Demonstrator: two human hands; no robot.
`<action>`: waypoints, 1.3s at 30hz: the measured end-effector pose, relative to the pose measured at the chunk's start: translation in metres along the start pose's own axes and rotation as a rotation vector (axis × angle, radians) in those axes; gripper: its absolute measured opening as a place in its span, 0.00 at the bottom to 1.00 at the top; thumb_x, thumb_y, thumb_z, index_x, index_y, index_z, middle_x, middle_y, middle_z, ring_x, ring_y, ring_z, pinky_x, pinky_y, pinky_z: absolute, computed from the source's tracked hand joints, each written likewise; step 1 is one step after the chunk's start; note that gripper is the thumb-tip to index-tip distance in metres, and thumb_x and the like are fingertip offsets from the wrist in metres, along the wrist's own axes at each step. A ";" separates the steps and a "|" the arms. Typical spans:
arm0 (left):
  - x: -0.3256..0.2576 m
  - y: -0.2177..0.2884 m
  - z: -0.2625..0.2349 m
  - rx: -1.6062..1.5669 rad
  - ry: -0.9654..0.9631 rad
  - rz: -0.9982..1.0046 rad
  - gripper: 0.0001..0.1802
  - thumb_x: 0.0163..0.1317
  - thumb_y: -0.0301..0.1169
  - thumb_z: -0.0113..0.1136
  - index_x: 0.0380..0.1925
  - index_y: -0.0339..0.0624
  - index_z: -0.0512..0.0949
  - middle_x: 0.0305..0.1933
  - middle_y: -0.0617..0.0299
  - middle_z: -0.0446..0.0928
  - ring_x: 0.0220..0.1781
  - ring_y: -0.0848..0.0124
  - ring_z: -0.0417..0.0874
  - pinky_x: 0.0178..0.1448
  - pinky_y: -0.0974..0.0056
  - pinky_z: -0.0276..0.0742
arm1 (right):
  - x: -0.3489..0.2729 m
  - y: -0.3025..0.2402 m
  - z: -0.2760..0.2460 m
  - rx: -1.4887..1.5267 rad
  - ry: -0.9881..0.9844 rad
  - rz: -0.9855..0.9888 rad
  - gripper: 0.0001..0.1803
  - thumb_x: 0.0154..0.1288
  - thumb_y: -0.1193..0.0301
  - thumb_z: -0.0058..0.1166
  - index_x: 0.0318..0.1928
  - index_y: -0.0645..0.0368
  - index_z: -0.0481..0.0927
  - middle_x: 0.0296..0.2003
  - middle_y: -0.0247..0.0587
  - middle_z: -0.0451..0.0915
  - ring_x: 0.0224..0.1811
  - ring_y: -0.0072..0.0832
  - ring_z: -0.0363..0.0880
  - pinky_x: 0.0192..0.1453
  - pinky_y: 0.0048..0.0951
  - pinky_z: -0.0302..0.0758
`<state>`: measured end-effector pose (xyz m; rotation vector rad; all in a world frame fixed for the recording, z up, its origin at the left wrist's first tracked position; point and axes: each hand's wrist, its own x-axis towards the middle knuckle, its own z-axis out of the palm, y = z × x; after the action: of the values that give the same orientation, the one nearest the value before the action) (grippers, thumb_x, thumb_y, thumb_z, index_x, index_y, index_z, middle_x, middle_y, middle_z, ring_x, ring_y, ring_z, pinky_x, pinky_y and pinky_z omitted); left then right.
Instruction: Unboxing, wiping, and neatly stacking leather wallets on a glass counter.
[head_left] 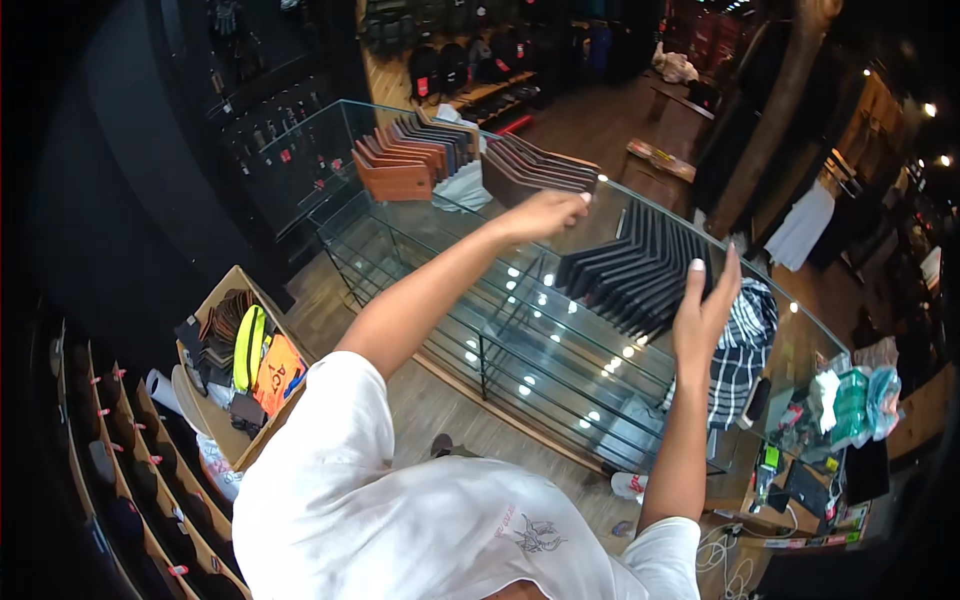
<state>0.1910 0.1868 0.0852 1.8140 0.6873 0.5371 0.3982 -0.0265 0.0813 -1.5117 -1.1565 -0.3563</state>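
Observation:
Several black bifold wallets stand half-opened and nested in a slanting row on a glass display counter. My right hand is at the right end of this row, fingers stretched out and thumb apart; whether it touches the wallets I cannot tell. My left hand is closed above the glass, between the black row and a row of dark brown wallets; anything inside its fingers is hidden. Farther left stand tan and dark wallets, nested the same way.
White crumpled plastic lies between the left rows. Checked black-and-white cloth lies right of my right hand. An open cardboard box with wallets and bright pouches stands lower left. Plastic bags sit at the counter's right end.

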 end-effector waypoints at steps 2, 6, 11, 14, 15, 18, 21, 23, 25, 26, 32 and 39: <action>-0.030 -0.014 -0.046 -0.061 0.201 0.191 0.26 0.79 0.47 0.47 0.59 0.36 0.79 0.55 0.55 0.84 0.55 0.68 0.85 0.60 0.62 0.80 | -0.002 -0.051 0.006 0.223 -0.071 0.004 0.24 0.77 0.65 0.51 0.66 0.65 0.73 0.65 0.54 0.73 0.65 0.44 0.73 0.70 0.38 0.69; -0.081 -0.032 -0.160 -0.109 0.606 0.401 0.20 0.80 0.38 0.47 0.46 0.34 0.83 0.39 0.58 0.86 0.42 0.72 0.87 0.48 0.67 0.82 | -0.029 -0.111 0.072 0.498 -0.325 -0.040 0.15 0.75 0.68 0.51 0.55 0.64 0.82 0.53 0.48 0.82 0.57 0.36 0.80 0.64 0.32 0.73; -0.107 -0.081 -0.307 -0.235 0.851 0.425 0.21 0.81 0.42 0.45 0.50 0.36 0.80 0.43 0.59 0.85 0.45 0.72 0.86 0.52 0.68 0.78 | -0.042 -0.134 0.221 0.657 -0.564 0.288 0.30 0.82 0.52 0.40 0.67 0.64 0.74 0.65 0.49 0.76 0.68 0.38 0.73 0.71 0.34 0.67; -0.085 -0.127 -0.377 -0.295 0.777 0.262 0.26 0.80 0.49 0.42 0.57 0.37 0.77 0.52 0.56 0.84 0.53 0.68 0.85 0.59 0.63 0.76 | -0.036 -0.148 0.305 0.659 -0.581 0.501 0.39 0.81 0.43 0.34 0.75 0.61 0.64 0.73 0.47 0.67 0.73 0.37 0.67 0.74 0.35 0.64; -0.076 -0.147 -0.397 -0.315 0.747 0.194 0.28 0.80 0.50 0.41 0.61 0.37 0.74 0.57 0.54 0.83 0.57 0.65 0.83 0.62 0.60 0.74 | -0.026 -0.166 0.327 0.640 -0.563 0.603 0.39 0.81 0.42 0.33 0.76 0.60 0.62 0.74 0.47 0.65 0.73 0.38 0.66 0.75 0.35 0.63; -0.035 -0.178 -0.418 -0.399 0.520 0.021 0.40 0.76 0.62 0.38 0.74 0.43 0.65 0.71 0.52 0.74 0.72 0.60 0.71 0.76 0.54 0.58 | -0.008 -0.152 0.389 0.748 -0.561 0.854 0.43 0.80 0.40 0.28 0.78 0.64 0.56 0.79 0.51 0.55 0.81 0.41 0.52 0.82 0.36 0.48; -0.011 -0.194 -0.417 -0.386 0.294 -0.036 0.45 0.74 0.67 0.37 0.79 0.49 0.56 0.82 0.49 0.55 0.84 0.51 0.52 0.82 0.48 0.44 | -0.014 -0.151 0.428 0.604 -0.267 0.702 0.49 0.77 0.36 0.31 0.79 0.66 0.53 0.79 0.51 0.53 0.82 0.39 0.48 0.84 0.36 0.44; 0.004 -0.195 -0.413 -0.473 0.196 -0.024 0.48 0.72 0.68 0.36 0.81 0.49 0.52 0.84 0.49 0.49 0.86 0.50 0.45 0.83 0.47 0.36 | -0.006 -0.142 0.423 0.774 -0.308 0.789 0.55 0.72 0.29 0.36 0.78 0.66 0.57 0.76 0.48 0.58 0.78 0.37 0.57 0.81 0.39 0.51; 0.015 -0.197 -0.413 -0.482 0.160 -0.001 0.49 0.71 0.69 0.35 0.81 0.50 0.50 0.85 0.49 0.46 0.87 0.49 0.40 0.83 0.44 0.29 | 0.002 -0.159 0.431 0.899 -0.216 0.739 0.55 0.72 0.29 0.35 0.81 0.61 0.48 0.81 0.45 0.48 0.84 0.38 0.45 0.84 0.39 0.42; 0.021 -0.201 -0.416 -0.519 0.159 0.005 0.49 0.70 0.70 0.34 0.81 0.49 0.50 0.85 0.49 0.46 0.87 0.50 0.39 0.83 0.44 0.28 | 0.008 -0.175 0.431 0.951 -0.226 0.731 0.56 0.71 0.28 0.33 0.82 0.58 0.44 0.83 0.45 0.41 0.85 0.39 0.37 0.85 0.41 0.36; 0.052 -0.234 -0.404 -0.834 0.071 0.015 0.45 0.74 0.61 0.42 0.78 0.37 0.57 0.81 0.55 0.60 0.80 0.64 0.62 0.82 0.60 0.52 | 0.008 -0.165 0.459 1.036 -0.187 0.808 0.49 0.75 0.35 0.36 0.81 0.58 0.48 0.81 0.48 0.49 0.82 0.41 0.52 0.82 0.41 0.52; 0.016 -0.197 -0.420 -0.899 0.041 -0.013 0.38 0.74 0.60 0.43 0.70 0.40 0.70 0.65 0.57 0.79 0.63 0.67 0.79 0.70 0.60 0.71 | 0.000 -0.225 0.482 1.042 -0.037 0.827 0.32 0.77 0.43 0.41 0.62 0.58 0.75 0.54 0.41 0.82 0.55 0.33 0.82 0.65 0.37 0.75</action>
<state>-0.1102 0.5368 0.0364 0.9556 0.3787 0.7271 0.0419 0.3677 0.0617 -0.9063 -0.4776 0.7429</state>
